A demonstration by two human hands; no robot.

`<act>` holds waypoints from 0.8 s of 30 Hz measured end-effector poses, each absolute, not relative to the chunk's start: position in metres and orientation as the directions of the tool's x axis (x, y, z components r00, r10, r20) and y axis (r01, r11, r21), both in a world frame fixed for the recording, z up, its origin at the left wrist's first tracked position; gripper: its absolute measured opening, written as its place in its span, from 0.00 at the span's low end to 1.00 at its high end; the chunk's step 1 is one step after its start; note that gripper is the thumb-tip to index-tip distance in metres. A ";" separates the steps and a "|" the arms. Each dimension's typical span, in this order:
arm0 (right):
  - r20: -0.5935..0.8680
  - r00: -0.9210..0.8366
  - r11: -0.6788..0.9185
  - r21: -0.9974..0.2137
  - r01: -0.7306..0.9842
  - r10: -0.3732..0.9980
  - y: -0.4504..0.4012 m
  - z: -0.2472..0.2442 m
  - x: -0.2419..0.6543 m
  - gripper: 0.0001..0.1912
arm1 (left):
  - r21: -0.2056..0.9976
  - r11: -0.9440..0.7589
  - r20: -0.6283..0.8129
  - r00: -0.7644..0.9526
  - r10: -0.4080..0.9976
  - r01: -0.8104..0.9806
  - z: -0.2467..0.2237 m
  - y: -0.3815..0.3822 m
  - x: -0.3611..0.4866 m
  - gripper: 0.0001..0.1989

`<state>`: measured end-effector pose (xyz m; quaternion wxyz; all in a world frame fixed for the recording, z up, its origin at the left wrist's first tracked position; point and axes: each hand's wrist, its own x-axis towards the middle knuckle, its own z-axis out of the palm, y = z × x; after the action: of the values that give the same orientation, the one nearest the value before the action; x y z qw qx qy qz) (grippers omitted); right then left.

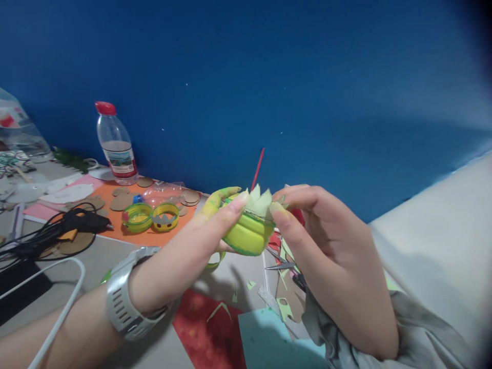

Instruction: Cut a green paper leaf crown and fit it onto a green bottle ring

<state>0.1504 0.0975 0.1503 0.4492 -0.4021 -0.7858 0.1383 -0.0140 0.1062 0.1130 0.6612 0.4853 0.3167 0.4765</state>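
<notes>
My left hand (219,215), with green paint on its fingers, grips a yellow-green painted cup (249,236) that looks like a cut bottle bottom. Along the cup's rim stands a pale green zigzag paper strip (259,204), its points upward. My left thumb presses on one end of the strip. At the other end my right hand (323,230) is closed, thumb and forefinger pinching the strip against the rim. Part of the strip is hidden behind my right fingertips. Below that hand lie scissors (282,266), their handles partly covered.
Two painted rings (165,217) rest on orange paper (148,236) at the left. A red-capped bottle (117,148) stands behind them. A glue gun (90,219) and cables lie far left. Red paper (209,333), blue paper (265,338) and green scraps (284,308) lie in front.
</notes>
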 end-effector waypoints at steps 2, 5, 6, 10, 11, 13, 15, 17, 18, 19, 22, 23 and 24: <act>0.597 -0.273 0.639 -0.571 0.514 0.754 0.097 0.150 0.150 0.05 | 0.938 0.071 0.056 0.351 0.935 -0.339 0.112 0.106 -0.013 0.20; 0.596 -0.271 0.633 -0.558 0.536 0.756 0.097 0.150 0.151 0.05 | 0.909 0.105 0.057 0.368 0.928 -0.404 0.112 0.106 -0.012 0.20; 0.597 -0.270 0.631 -0.554 0.542 0.756 0.097 0.150 0.151 0.05 | 0.897 0.120 0.055 0.376 0.925 -0.426 0.111 0.107 -0.012 0.20; 0.596 -0.259 0.623 -0.557 0.549 0.760 0.097 0.149 0.152 0.04 | 0.866 0.133 0.091 0.414 0.906 -0.482 0.109 0.108 -0.012 0.17; 0.596 -0.256 0.622 -0.558 0.550 0.761 0.096 0.149 0.152 0.04 | 0.862 0.132 0.101 0.420 0.902 -0.490 0.109 0.108 -0.012 0.17; 0.597 -0.253 0.620 -0.557 0.553 0.761 0.096 0.149 0.151 0.04 | 0.854 0.135 0.106 0.422 0.900 -0.502 0.109 0.108 -0.012 0.16; 0.597 -0.249 0.617 -0.555 0.558 0.762 0.096 0.148 0.151 0.03 | 0.846 0.141 0.103 0.418 0.903 -0.514 0.109 0.108 -0.012 0.15; 0.592 -0.246 0.611 -0.561 0.559 0.768 0.095 0.148 0.151 0.03 | 0.841 0.147 0.101 0.418 0.903 -0.521 0.110 0.108 -0.012 0.14; 0.587 -0.243 0.606 -0.565 0.560 0.772 0.095 0.148 0.150 0.03 | 0.840 0.146 0.103 0.418 0.903 -0.522 0.110 0.108 -0.012 0.14; 0.584 -0.240 0.602 -0.568 0.562 0.775 0.095 0.149 0.150 0.04 | 0.841 0.144 0.106 0.420 0.901 -0.522 0.110 0.109 -0.012 0.14; 0.577 -0.238 0.594 -0.570 0.567 0.781 0.094 0.149 0.150 0.04 | 0.837 0.140 0.123 0.431 0.894 -0.528 0.109 0.110 -0.012 0.16; 0.577 -0.237 0.594 -0.570 0.568 0.781 0.094 0.149 0.149 0.04 | 0.833 0.142 0.130 0.439 0.889 -0.535 0.109 0.110 -0.012 0.16; 0.576 -0.237 0.593 -0.571 0.568 0.782 0.094 0.149 0.149 0.04 | 0.829 0.147 0.135 0.448 0.884 -0.540 0.108 0.110 -0.012 0.16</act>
<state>0.1493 0.0940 0.1487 0.4390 -0.4344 -0.7769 0.1222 -0.0123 0.1099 0.1085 0.7309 0.4355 0.1976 0.4869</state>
